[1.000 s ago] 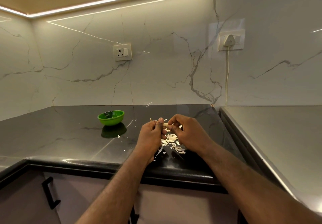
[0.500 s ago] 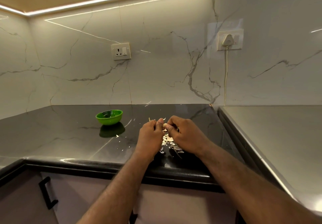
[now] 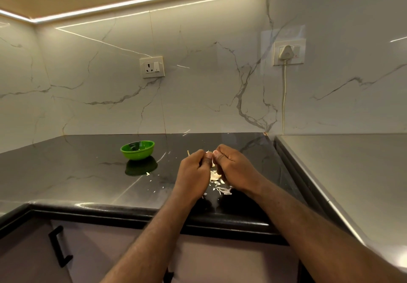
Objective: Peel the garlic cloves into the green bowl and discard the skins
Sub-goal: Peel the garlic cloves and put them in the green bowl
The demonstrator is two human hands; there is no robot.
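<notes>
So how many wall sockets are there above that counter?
2. The left socket is on the wall behind the green bowl, with nothing plugged in; the right socket is further right, holding a white plug.

We see a glossy black stone countertop [image 3: 88, 172] mid-frame and a polished marble-look wall [image 3: 209, 89] above. The green bowl [image 3: 137, 150] looks like shiny plastic; the garlic skins [image 3: 217, 180] look papery.

The left hand [image 3: 193, 172] and right hand [image 3: 233, 168] meet above the black counter [image 3: 88, 172], fingers curled and thumbs together, pinching a mostly hidden garlic clove [image 3: 213, 162]. Loose garlic skins [image 3: 217, 178] lie scattered beneath them. The green bowl [image 3: 137, 150] stands apart on the left.
</notes>
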